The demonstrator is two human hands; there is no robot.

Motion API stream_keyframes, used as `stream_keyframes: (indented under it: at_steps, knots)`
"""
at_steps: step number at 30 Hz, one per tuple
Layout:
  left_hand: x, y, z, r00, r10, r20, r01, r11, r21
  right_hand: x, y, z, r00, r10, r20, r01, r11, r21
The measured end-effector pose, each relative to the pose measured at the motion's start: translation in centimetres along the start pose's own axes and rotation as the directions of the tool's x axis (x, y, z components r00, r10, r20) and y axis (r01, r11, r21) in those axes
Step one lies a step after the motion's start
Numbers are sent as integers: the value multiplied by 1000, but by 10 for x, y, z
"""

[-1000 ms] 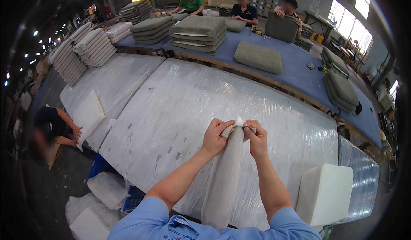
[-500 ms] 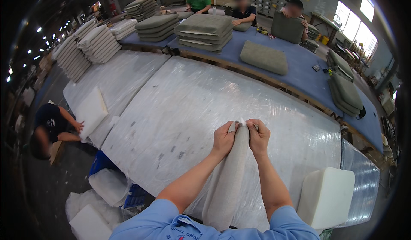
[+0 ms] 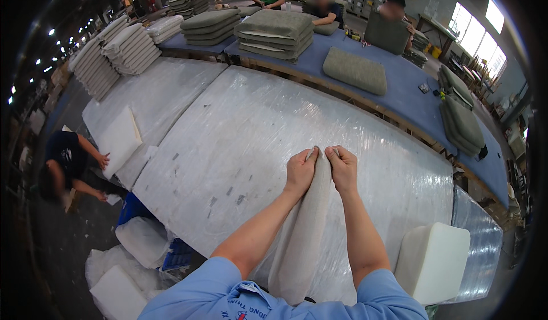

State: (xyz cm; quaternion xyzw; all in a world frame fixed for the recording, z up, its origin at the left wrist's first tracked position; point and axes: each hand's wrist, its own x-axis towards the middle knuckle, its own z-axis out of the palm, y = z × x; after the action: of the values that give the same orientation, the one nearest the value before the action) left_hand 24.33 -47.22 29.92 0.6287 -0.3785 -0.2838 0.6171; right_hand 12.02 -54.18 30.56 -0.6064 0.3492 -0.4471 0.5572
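Note:
A grey fabric-covered cushion (image 3: 303, 240) stands on edge in front of my body, its long narrow side pointing away from me. At its far end my left hand (image 3: 301, 171) pinches the fabric on the left side. My right hand (image 3: 343, 170) is closed on the fabric edge at the right, thumb and fingers pressed together. The cushion's top narrows to a point between my two hands. What fills the cover is hidden.
A plastic-wrapped table (image 3: 228, 126) lies under my arms. White foam blocks (image 3: 434, 260) stand right, and bagged foam (image 3: 117, 291) lies lower left. At left a co-worker (image 3: 71, 160) handles a white foam sheet (image 3: 117, 140). Behind, a blue table (image 3: 297, 69) bears grey cushion stacks (image 3: 274, 32); people sit beyond.
Both hands have shifted slightly farther up the view. The white bit that showed between them at the cover's end is out of sight. The co-worker's lower hand has moved down off the foam sheet.

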Motion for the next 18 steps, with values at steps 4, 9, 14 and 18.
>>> stream_keyframes:
  at_steps: [4,9,14,18]
  knots:
    - [-3,-6,-3,998,-41,41,43,998,-48,7,-1,-10,995,-34,93,34,999,0]
    - [-5,-8,-13,978,-82,190,113,981,-157,3,3,1,989,-115,-94,115,993,-1]
    - [-17,8,-22,912,-26,410,135,961,-239,10,0,-5,984,-103,-148,93,993,-74]
    - [-14,21,-21,857,-131,498,214,970,-114,17,-9,-2,989,-58,-137,38,989,-142]
